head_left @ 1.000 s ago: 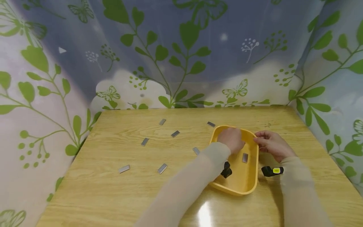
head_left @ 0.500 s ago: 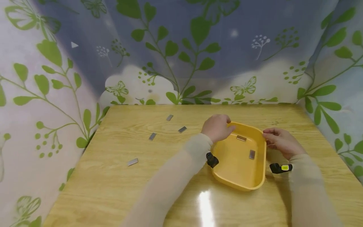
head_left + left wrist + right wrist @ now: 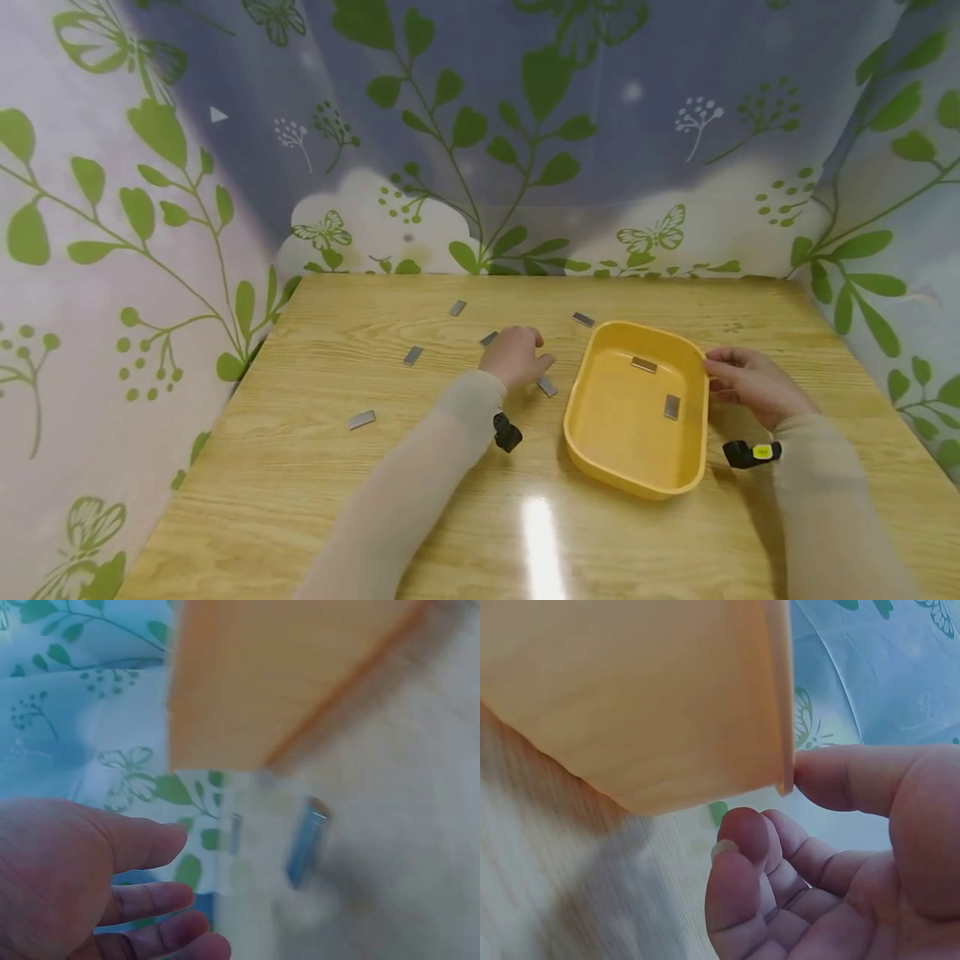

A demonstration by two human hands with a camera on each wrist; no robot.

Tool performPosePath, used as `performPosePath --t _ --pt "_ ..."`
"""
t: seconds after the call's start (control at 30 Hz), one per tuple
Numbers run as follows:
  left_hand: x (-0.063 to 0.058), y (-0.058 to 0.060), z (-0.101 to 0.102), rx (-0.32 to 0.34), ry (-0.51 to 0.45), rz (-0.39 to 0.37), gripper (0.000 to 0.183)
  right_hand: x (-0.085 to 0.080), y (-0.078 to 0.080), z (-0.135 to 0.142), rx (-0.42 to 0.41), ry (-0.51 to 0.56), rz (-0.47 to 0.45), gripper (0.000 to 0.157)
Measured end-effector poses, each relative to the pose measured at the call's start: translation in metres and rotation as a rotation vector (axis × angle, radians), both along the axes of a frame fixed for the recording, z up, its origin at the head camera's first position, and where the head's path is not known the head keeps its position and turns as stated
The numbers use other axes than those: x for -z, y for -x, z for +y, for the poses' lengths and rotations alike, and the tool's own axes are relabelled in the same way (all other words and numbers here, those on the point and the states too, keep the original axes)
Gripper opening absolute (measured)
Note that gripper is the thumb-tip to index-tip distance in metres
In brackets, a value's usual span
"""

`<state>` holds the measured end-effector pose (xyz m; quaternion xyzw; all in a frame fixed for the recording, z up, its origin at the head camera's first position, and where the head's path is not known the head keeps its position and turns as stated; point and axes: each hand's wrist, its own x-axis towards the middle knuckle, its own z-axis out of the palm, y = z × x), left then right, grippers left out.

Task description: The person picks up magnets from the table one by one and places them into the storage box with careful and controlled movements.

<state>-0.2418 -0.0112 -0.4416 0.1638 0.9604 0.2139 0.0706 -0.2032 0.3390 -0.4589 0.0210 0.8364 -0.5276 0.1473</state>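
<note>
My left hand (image 3: 516, 358) hovers over the table, thumb and fingers apart, holding nothing. Close to its fingertips lies a small grey metallic-looking bar (image 3: 547, 386), and another grey bar (image 3: 489, 339) is partly covered by the hand. In the left wrist view, a blurred bar (image 3: 306, 844) lies beyond the fingers. My right hand (image 3: 757, 385) grips the right side of a yellow plastic bin (image 3: 633, 487); in the right wrist view the thumb (image 3: 847, 776) presses its rim while the other fingers curl nearby. Inside the bin lie two bars, one brownish (image 3: 643, 364) and one grey (image 3: 672, 407).
More grey bars lie scattered on the wooden table (image 3: 300, 517): a far bar (image 3: 457, 307), a middle bar (image 3: 413, 356), a left bar (image 3: 362, 419) and one behind the bin (image 3: 582, 319). A patterned curtain (image 3: 450, 150) surrounds the table's back and sides.
My left hand has come out of the bin over its left rim and moved left above the table. The right hand stays at the bin's right side. The head view has shifted slightly.
</note>
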Motion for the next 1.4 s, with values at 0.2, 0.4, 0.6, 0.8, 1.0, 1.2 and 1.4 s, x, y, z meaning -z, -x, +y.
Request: performPosePath --t 0.2,0.4,0.6,0.8,1.0,1.2,1.4 --pt "0.022 -0.003 -0.014 -0.032 0.03 -0.018 0.041 0.0 -0.003 -0.003 -0.022 0.014 0.007 0.058" --pt "0.036 -0.004 -0.013 -0.005 0.041 -0.004 0.044 0.001 -0.005 0.0 -0.031 0.005 0.015 0.063" --pt "0.041 -0.006 -0.004 -0.019 0.029 -0.034 0.042 0.003 -0.004 0.0 -0.028 -0.007 0.016 0.065" --pt "0.045 -0.009 0.002 -0.054 0.04 -0.051 0.046 0.007 -0.003 -0.003 -0.023 -0.022 0.014 0.068" --pt "0.049 -0.012 0.004 -0.078 0.077 -0.024 0.05 0.007 -0.001 -0.003 -0.027 -0.036 0.017 0.067" --pt "0.046 -0.017 0.007 -0.095 0.083 -0.017 0.048 0.005 0.0 -0.002 -0.026 -0.029 0.024 0.064" --pt "0.048 -0.022 0.012 -0.085 0.109 -0.004 0.048 0.003 -0.005 -0.003 -0.001 -0.034 0.042 0.065"
